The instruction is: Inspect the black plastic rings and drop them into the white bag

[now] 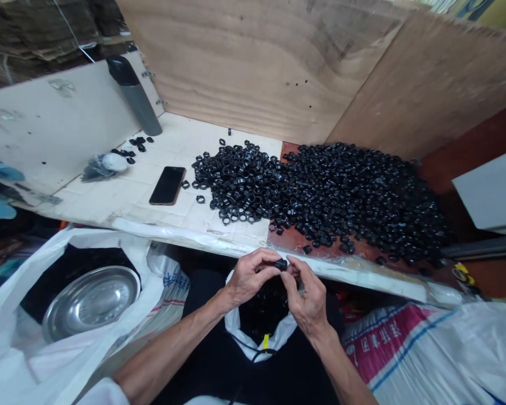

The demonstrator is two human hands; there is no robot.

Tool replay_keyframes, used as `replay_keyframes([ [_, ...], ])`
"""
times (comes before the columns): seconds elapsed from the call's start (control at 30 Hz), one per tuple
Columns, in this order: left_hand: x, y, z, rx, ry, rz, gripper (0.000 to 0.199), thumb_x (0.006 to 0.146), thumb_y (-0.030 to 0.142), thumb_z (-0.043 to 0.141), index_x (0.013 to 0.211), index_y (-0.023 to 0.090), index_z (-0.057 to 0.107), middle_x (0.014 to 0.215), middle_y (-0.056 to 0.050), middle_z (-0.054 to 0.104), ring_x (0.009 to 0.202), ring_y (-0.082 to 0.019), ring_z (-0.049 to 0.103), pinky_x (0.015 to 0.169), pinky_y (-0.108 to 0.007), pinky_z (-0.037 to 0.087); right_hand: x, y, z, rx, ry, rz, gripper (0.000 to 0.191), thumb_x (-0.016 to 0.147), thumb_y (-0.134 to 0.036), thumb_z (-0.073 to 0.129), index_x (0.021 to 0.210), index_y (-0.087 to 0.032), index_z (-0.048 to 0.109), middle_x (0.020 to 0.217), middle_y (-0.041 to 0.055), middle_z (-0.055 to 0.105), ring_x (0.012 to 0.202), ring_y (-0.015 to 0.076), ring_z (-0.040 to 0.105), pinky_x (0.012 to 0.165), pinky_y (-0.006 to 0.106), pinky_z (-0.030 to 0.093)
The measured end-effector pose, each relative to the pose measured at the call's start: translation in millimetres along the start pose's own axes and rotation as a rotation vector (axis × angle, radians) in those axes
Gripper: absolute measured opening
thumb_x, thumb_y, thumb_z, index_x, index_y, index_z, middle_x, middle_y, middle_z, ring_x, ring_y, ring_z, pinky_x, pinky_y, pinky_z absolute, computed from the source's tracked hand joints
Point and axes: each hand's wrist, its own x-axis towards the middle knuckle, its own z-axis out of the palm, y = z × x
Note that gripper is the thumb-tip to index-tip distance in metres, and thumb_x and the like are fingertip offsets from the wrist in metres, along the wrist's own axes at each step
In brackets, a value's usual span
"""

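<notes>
Left hand [253, 277] and right hand [307, 293] pinching a black part [280, 264], closed to its width, over a bag [239, 338], black rings [346, 194] heaped on the bench [122, 199], phone [167, 185] beside them, bowl [95, 301] in a sack [8, 365].

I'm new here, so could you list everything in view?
Table: 1, pale and red-brown, centre
Rings: uncountable, black, mid-table
Small pieces: uncountable, black, right of the rings
Loose bits: several, black, table's left
Plastic bundle: 1, dark and whitish, beside the loose bits
Phone: 1, black-screened, left of the rings
Cylinder: 1, grey and black, table's back left
Panels: at least 3, brown and pale, behind and left
Box: 1, whitish, far right
Printed sack: 1, white, pink and blue, lower right
Open bag: 1, white, lower left
Basin: 1, silver, in the open bag
Small bag: 1, white, lower centre
Held part: 1, black, above the small bag
Left hand: 1, bare, holding the part
Right hand: 1, bare, likewise
</notes>
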Motion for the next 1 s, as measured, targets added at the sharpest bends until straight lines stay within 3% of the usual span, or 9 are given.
replay_keyframes([
  [0.07, 0.0, -0.1, -0.2, 0.028, -0.024, 0.017, 0.018, 0.088, 0.020, 0.066, 0.105, 0.016, 0.068, 0.106, -0.011, 0.069, 0.099, -0.019, 0.067, 0.088, -0.033, 0.056, 0.0, -0.3, -0.5, 0.012, 0.004, -0.023, 0.017, 0.096, -0.021, 0.055, 0.108, -0.017, 0.064, 0.082, 0.0040, 0.063, 0.071, 0.0157, 0.060, 0.071, 0.028, 0.049],
  [0.17, 0.2, 0.7, -1.6, 0.097, -0.038, 0.052, 0.018, 0.087, 0.019, 0.067, 0.105, 0.016, 0.069, 0.106, -0.011, 0.070, 0.100, -0.019, 0.067, 0.091, -0.035, 0.055, 0.7, 1.0, -2.1, -0.033, -0.046, 0.013, 0.017, 0.096, -0.022, 0.055, 0.083, -0.018, 0.065, 0.068, 0.0002, 0.059, 0.060, 0.0129, 0.055, 0.063, 0.026, 0.046],
  [0.33, -0.3, 3.0, -0.9, -0.024, -0.024, -0.031, 0.018, 0.087, 0.023, 0.068, 0.103, 0.014, 0.069, 0.103, -0.011, 0.069, 0.097, -0.019, 0.068, 0.083, -0.031, 0.058, 2.0, 0.8, -4.6, 0.021, -0.034, 0.015, 0.020, 0.094, -0.023, 0.057, 0.112, -0.016, 0.064, 0.083, 0.0044, 0.064, 0.072, 0.0159, 0.061, 0.072, 0.029, 0.052],
  [0.47, -0.7, 5.8, -2.2, -0.060, -0.019, -0.082, 0.020, 0.086, 0.026, 0.069, 0.102, 0.014, 0.070, 0.102, -0.012, 0.069, 0.095, -0.020, 0.068, 0.081, -0.031, 0.058, 4.2, -2.5, -6.4, 0.018, -0.050, 0.001, 0.010, 0.093, -0.021, 0.058, 0.097, -0.018, 0.067, 0.079, 0.0039, 0.063, 0.069, 0.0162, 0.060, 0.068, 0.029, 0.051],
  [0.63, 0.6, 10.9, -5.8, -0.078, -0.048, -0.128, 0.020, 0.087, 0.026, 0.069, 0.101, 0.012, 0.069, 0.101, -0.012, 0.071, 0.093, -0.020, 0.069, 0.083, -0.031, 0.058, 4.8, -6.7, -5.7, 0.097, -0.067, -0.034, 0.016, 0.093, -0.019, 0.056, 0.104, -0.019, 0.066, 0.087, 0.0059, 0.066, 0.079, 0.0183, 0.063, 0.076, 0.031, 0.051],
  [0.7, 0.0, 8.4, -6.5, 0.023, -0.046, -0.032, 0.017, 0.088, 0.024, 0.067, 0.101, 0.013, 0.068, 0.101, -0.012, 0.071, 0.094, -0.020, 0.069, 0.085, -0.032, 0.059, 3.3, -9.3, -2.3, 0.131, -0.055, 0.101, 0.010, 0.092, -0.025, 0.058, 0.093, -0.019, 0.066, 0.078, 0.0034, 0.064, 0.070, 0.0165, 0.061, 0.069, 0.029, 0.050],
  [0.77, -2.1, 1.9, -7.8, 0.178, -0.045, 0.151, 0.019, 0.089, 0.017, 0.064, 0.108, 0.014, 0.066, 0.104, -0.012, 0.071, 0.100, -0.020, 0.069, 0.089, -0.035, 0.058, 1.8, -12.1, 2.4, 0.238, -0.062, 0.369, 0.018, 0.091, -0.035, 0.061, 0.082, -0.019, 0.063, 0.066, -0.0007, 0.058, 0.056, 0.0128, 0.053, 0.055, 0.025, 0.045],
  [0.9, -9.1, -14.7, -14.0, 0.429, -0.137, 0.492, 0.037, 0.090, 0.004, 0.054, 0.125, 0.014, 0.057, 0.116, -0.016, 0.068, 0.113, -0.021, 0.066, 0.093, -0.036, 0.058, 2.3, -13.3, 10.1, 0.695, -0.149, 0.895, 0.040, 0.085, -0.052, 0.065, 0.067, -0.019, 0.051, 0.052, -0.0071, 0.042, 0.040, 0.0062, 0.031, 0.037, 0.020, 0.028],
  [1.0, -13.6, -17.6, -18.5, 0.439, -0.195, 0.525, 0.035, 0.091, 0.006, 0.054, 0.123, 0.016, 0.059, 0.117, -0.015, 0.069, 0.113, -0.021, 0.066, 0.091, -0.035, 0.059, 2.3, -9.5, 10.3, 0.816, -0.325, 1.119, 0.044, 0.082, -0.058, 0.063, 0.066, -0.019, 0.051, 0.049, -0.0078, 0.040, 0.036, 0.0052, 0.023, 0.033, 0.020, 0.020],
])
